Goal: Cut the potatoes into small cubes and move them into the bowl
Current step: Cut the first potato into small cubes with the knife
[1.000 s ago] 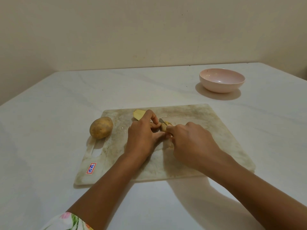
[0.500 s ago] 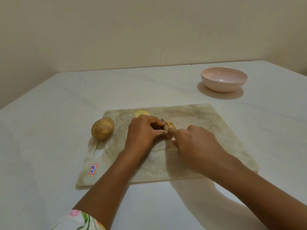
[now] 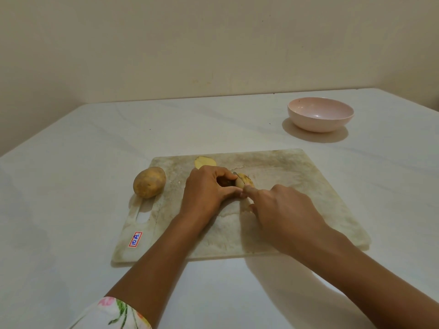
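Holds potato piece (image 3: 243,180) in left grip (image 3: 209,188), knife (image 3: 235,173) (mostly hidden) in right grip (image 3: 285,210); leaves whole potato (image 3: 149,182) uncut, bowl (image 3: 320,117) empty.

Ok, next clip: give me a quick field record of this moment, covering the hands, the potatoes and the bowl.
left hand: grips potato piece on cutting board
right hand: holds knife, mostly hidden, at that piece
whole potato: uncut, at board's left edge
cut-off piece: lies on board beyond left hand
bowl: on table, far right, no potato inside
progress: cutting under way, no cubes visible
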